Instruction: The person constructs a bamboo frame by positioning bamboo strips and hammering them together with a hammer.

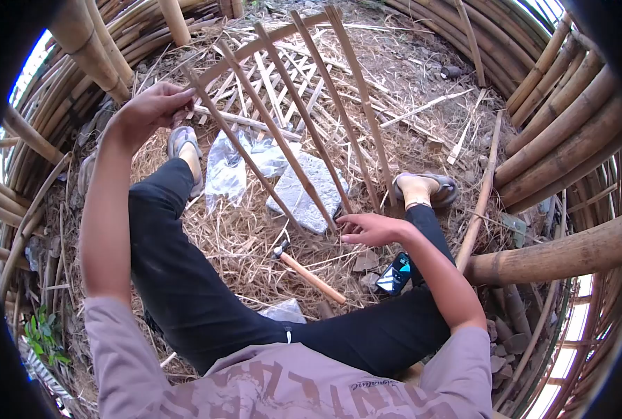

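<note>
A frame of several narrow bamboo slats (288, 91) fans out in front of me, joined along its far end by a crosspiece (255, 46). My left hand (159, 110) is closed at the frame's far left corner, its thumb and fingers pinched together. My right hand (372, 230) is at the near ends of the middle slats, fingertips against one slat's end. Beneath the frame lies a flat grey stone block (304, 195). A hammer (309, 276) with a wooden handle rests on the ground between my legs.
Clear plastic bags (226, 171) lie left of the stone. A phone (395, 274) with its screen lit is beside my right leg. Loose bamboo strips (272, 87) and shavings cover the ground. Thick bamboo poles (555, 257) stand around, with one long pole (482, 192) at right.
</note>
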Motion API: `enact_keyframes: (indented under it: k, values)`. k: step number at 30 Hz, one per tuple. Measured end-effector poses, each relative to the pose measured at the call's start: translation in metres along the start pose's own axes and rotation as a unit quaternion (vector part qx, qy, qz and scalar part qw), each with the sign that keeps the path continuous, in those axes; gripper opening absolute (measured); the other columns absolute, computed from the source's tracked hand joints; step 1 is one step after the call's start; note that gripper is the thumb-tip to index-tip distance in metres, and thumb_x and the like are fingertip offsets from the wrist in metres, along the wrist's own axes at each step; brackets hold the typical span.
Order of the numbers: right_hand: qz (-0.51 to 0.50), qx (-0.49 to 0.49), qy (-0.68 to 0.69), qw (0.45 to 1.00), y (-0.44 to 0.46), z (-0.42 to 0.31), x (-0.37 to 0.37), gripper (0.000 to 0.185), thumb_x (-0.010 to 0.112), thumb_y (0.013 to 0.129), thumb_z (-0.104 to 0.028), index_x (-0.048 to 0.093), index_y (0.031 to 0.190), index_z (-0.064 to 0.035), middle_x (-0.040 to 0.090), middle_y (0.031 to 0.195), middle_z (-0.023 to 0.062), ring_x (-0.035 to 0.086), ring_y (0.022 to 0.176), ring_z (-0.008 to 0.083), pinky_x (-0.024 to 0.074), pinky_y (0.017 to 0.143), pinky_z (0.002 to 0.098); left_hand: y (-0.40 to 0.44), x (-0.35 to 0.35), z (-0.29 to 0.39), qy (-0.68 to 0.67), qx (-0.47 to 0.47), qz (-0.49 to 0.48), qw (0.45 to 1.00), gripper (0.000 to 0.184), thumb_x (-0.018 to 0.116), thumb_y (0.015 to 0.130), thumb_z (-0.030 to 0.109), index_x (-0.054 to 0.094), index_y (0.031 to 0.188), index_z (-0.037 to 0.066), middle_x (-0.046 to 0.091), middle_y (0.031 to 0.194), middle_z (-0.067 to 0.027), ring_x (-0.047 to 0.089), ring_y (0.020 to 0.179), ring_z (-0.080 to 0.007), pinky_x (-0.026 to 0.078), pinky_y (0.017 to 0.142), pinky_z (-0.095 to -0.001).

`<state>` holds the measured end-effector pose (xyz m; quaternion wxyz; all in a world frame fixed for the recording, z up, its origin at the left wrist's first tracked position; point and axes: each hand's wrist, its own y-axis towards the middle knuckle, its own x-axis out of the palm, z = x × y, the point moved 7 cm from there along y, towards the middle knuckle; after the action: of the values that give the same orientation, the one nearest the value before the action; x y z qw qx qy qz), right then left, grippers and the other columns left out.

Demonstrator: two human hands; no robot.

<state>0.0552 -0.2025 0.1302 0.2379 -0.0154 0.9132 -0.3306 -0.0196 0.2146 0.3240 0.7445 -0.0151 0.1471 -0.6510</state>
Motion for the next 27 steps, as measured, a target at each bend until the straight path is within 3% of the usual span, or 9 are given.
enact_keyframes:
  k: [2,4,5,12,15,19,23,24,27]
  values:
    - [-0.023,-0.018,0.075,0.997,-0.023,-0.016,-0.017,0.067,0.059,0.097,-0.045,0.039,0.147,-0.0057,0.055,0.136,0.0211,0.058,0.122,0.0284,0.0473,0.100,0.0381,0.018,0.004,0.003,0.023,-0.024,-0.041,0.999,0.029,0.061,0.099,0.030,0.065,0.084,0.005,0.055,0.063,0.0054,0.042,0.048,-0.0013,0.031,0.045,-0.0176]
    - [-0.005,-0.046,0.177,0.983,-0.046,-0.021,-0.036,0.060,0.060,0.098,-0.036,0.040,0.147,-0.0073,0.062,0.127,0.0148,0.059,0.118,0.0220,0.0476,0.099,0.0358,0.046,0.002,-0.004,0.044,-0.049,-0.080,0.995,0.032,0.060,0.099,0.032,0.064,0.084,0.005,0.056,0.062,0.0044,0.041,0.046,-0.0018,0.031,0.043,-0.0173]
    - [0.017,-0.059,0.217,0.974,-0.056,-0.022,-0.047,0.058,0.061,0.099,-0.032,0.040,0.147,-0.0076,0.065,0.122,0.0108,0.060,0.116,0.0187,0.0480,0.097,0.0341,0.057,0.000,-0.014,0.049,-0.087,-0.104,0.990,0.030,0.062,0.098,0.031,0.065,0.083,0.006,0.057,0.065,0.0051,0.048,0.055,-0.0015,0.034,0.048,-0.0172]
    - [0.212,0.093,0.369,0.900,-0.088,0.024,-0.088,0.040,0.057,0.101,-0.023,0.049,0.136,-0.0058,0.066,0.113,0.0071,0.062,0.108,0.0157,0.0509,0.086,0.0283,0.132,0.036,-0.109,-0.019,-0.220,-0.226,0.949,0.024,0.065,0.096,0.026,0.071,0.095,0.002,0.061,0.067,0.0027,0.055,0.055,-0.0036,0.042,0.042,-0.0189]
    - [0.168,0.126,0.222,0.952,-0.083,0.024,-0.090,0.045,0.059,0.100,-0.025,0.047,0.137,-0.0036,0.064,0.116,0.0102,0.061,0.111,0.0184,0.0513,0.089,0.0312,0.156,0.050,-0.151,0.001,-0.239,-0.236,0.942,0.024,0.066,0.095,0.026,0.070,0.092,0.003,0.062,0.068,0.0019,0.058,0.055,-0.0049,0.045,0.043,-0.0210]
    - [0.262,0.166,0.074,0.948,-0.061,0.059,-0.108,0.067,0.065,0.095,-0.032,0.035,0.145,0.0010,0.062,0.121,0.0198,0.063,0.110,0.0246,0.0514,0.092,0.0374,0.184,0.091,-0.201,-0.005,-0.285,-0.346,0.894,0.024,0.067,0.095,0.026,0.067,0.090,0.003,0.064,0.072,0.0002,0.057,0.057,-0.0048,0.041,0.045,-0.0176]
    - [0.130,0.265,0.339,0.893,-0.008,0.125,-0.082,0.076,0.062,0.096,-0.045,0.029,0.148,0.0000,0.056,0.131,0.0221,0.060,0.115,0.0277,0.0503,0.094,0.0430,0.212,0.122,-0.263,-0.003,-0.325,-0.330,0.886,0.026,0.066,0.096,0.027,0.067,0.085,0.003,0.061,0.067,0.0004,0.051,0.053,-0.0040,0.038,0.045,-0.0181]
    - [0.105,0.249,0.369,0.889,0.007,0.130,-0.074,0.079,0.060,0.095,-0.050,0.027,0.149,-0.0010,0.053,0.135,0.0215,0.057,0.119,0.0291,0.0494,0.096,0.0458,0.213,0.131,-0.267,-0.062,-0.344,-0.391,0.852,0.027,0.069,0.093,0.027,0.068,0.085,0.002,0.064,0.068,-0.0015,0.054,0.053,-0.0047,0.037,0.043,-0.0166]
    - [0.038,0.249,0.394,0.884,0.028,0.144,-0.049,0.079,0.061,0.095,-0.049,0.027,0.149,-0.0021,0.053,0.135,0.0194,0.055,0.121,0.0284,0.0486,0.098,0.0459,0.228,0.146,-0.286,-0.068,-0.351,-0.410,0.839,0.027,0.068,0.094,0.028,0.068,0.085,0.002,0.063,0.066,-0.0015,0.052,0.052,-0.0036,0.034,0.042,-0.0159]
